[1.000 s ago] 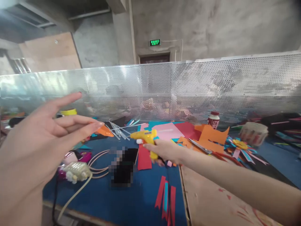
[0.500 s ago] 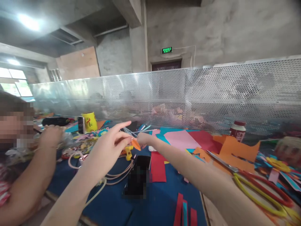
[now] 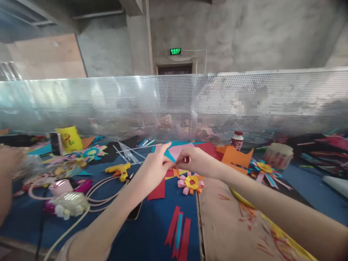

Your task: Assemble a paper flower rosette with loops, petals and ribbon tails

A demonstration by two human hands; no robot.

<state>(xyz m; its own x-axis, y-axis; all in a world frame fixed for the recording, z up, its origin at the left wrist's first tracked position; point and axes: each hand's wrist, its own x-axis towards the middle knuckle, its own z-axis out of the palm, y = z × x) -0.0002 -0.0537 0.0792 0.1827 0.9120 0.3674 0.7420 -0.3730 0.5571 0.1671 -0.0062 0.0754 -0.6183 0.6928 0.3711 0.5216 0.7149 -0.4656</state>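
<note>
My left hand [image 3: 156, 168] is closed in a pinch, its thumb and fingertips meeting my right hand's over the middle of the table. My right hand [image 3: 194, 159] is pinched too, fingers curled inward. At the fingertips shows a small orange paper piece [image 3: 176, 172], partly hidden by the fingers. Just below lies a paper flower [image 3: 191, 182] with pink and orange petals and a yellow centre. Sheets of pink paper [image 3: 179, 150] and red paper [image 3: 156, 191] lie behind and under the hands. Red paper strips [image 3: 185, 235] lie nearer me.
A yellow glue gun [image 3: 119, 170] with a coiled cord lies at left, near a yellow container [image 3: 71, 138]. Clear glue sticks [image 3: 127, 152] lie behind. Right are a red-capped bottle [image 3: 237, 140], a blue-petalled paper flower [image 3: 264, 167] and a jar [image 3: 279, 155]. Another person's arm [image 3: 7, 181] is at far left.
The view has turned right. My right hand has drawn back from the far papers to meet my left hand at the orange paper piece. The flower beneath the hands now shows.
</note>
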